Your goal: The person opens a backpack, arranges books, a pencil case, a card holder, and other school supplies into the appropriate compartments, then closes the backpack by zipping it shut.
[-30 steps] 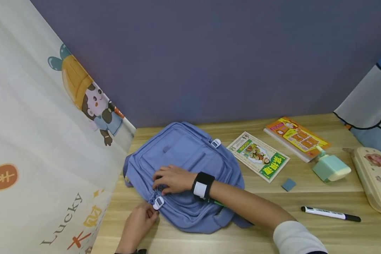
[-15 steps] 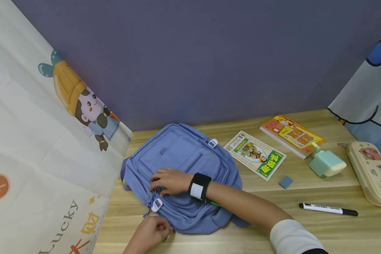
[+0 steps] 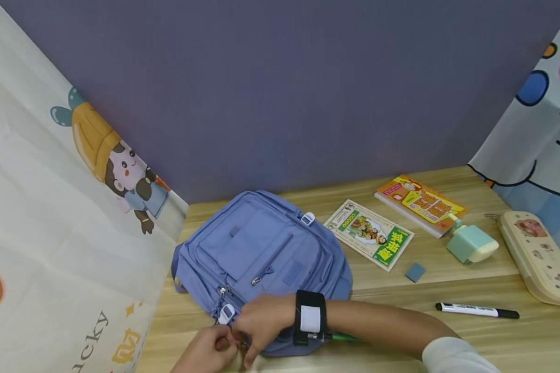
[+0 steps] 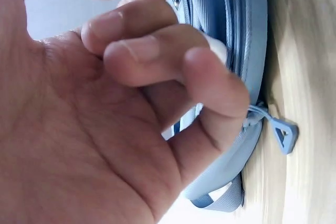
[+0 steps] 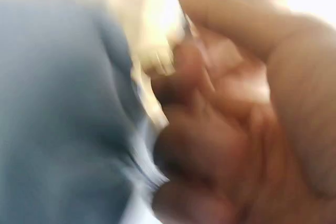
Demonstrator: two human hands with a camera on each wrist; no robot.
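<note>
Because the backpack [image 3: 256,243] lies front up on the worktop [image 3: 378,286], its near-left edge is easy to reach, probably why both hands meet there by the white buckle [image 3: 226,314]. Left hand [image 3: 206,349]: fingers curled in, tips close together; can't tell if anything is pinched. Right hand [image 3: 265,322]: back up, over the bag's lower part, thumb apart; wrist view blurred, grip can't be told. Triangular pull [image 4: 285,136] sticks out free. Orange book [image 3: 420,203], bottle [image 3: 471,243], marker [image 3: 477,310] sit rightward, presumably leaving the bag room.
</note>
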